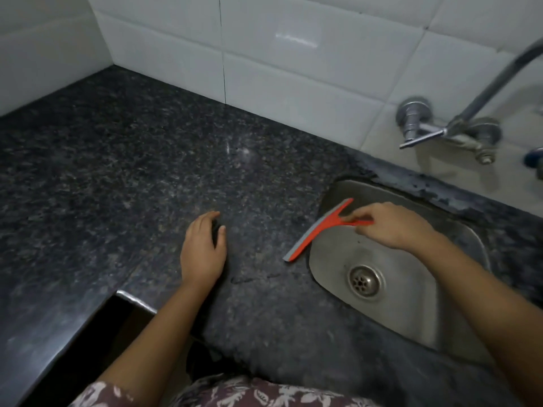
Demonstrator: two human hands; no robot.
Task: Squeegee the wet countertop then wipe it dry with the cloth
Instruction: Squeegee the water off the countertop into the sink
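the red squeegee (318, 230) has its blade along the left rim of the sink (332, 192), handle pointing right into the right hand (390, 227) that pinches it, the countertop (132, 171) spreading leftward where the left hand (202, 248) rests loose.

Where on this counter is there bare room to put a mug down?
The widest bare patch is the countertop between the tiled wall and the left hand, up to the corner. A smaller strip lies between left hand and squeegee. Crowded: the left rim of the sink, where the right hand holds the squeegee.
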